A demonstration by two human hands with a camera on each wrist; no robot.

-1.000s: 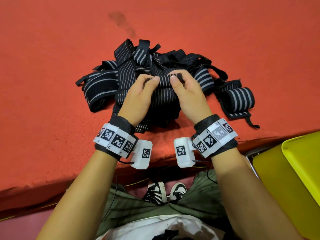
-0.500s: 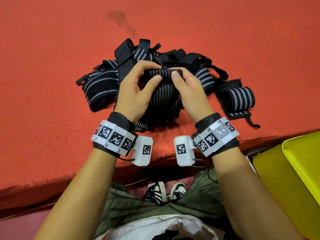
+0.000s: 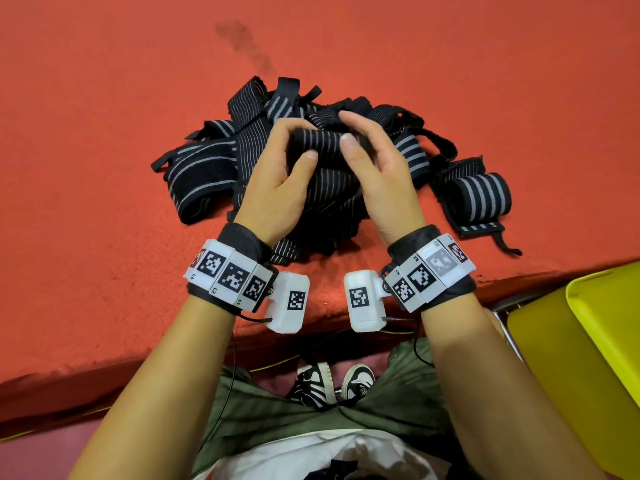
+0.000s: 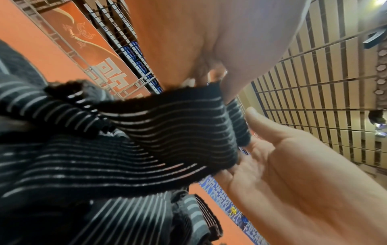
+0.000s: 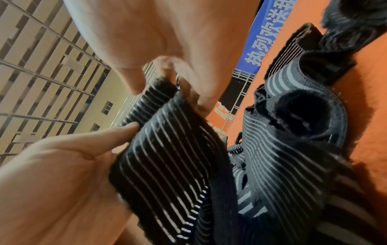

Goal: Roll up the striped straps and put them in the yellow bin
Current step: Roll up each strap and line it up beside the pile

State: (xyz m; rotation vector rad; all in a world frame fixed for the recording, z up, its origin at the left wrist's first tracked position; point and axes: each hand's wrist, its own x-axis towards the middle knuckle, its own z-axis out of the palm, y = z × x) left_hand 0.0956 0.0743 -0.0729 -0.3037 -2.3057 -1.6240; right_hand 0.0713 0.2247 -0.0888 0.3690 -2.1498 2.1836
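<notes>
Both hands are working one striped strap right over the heap, and the roll is only just starting. The left hand is curling round the roll's left end, thumb pressing underneath, fingers hooked over the top. The right hand is looser, thumb pad resting on the roll's right end while the fingers are fanning out behind it, so that side looks more steadied than gripped. To keep this neat, I'd judge the thumbs should be feeding together and the tail trailing toward the wrists kept taut, since elastic like this is likely to loosen or cone off to one side. The pile of straps is lying just beyond and under the fingers, with one rolled strap sitting to the right of the right hand. The yellow bin is waiting down beside the right forearm; its inside is hardly showing, so contents unknown.
</notes>
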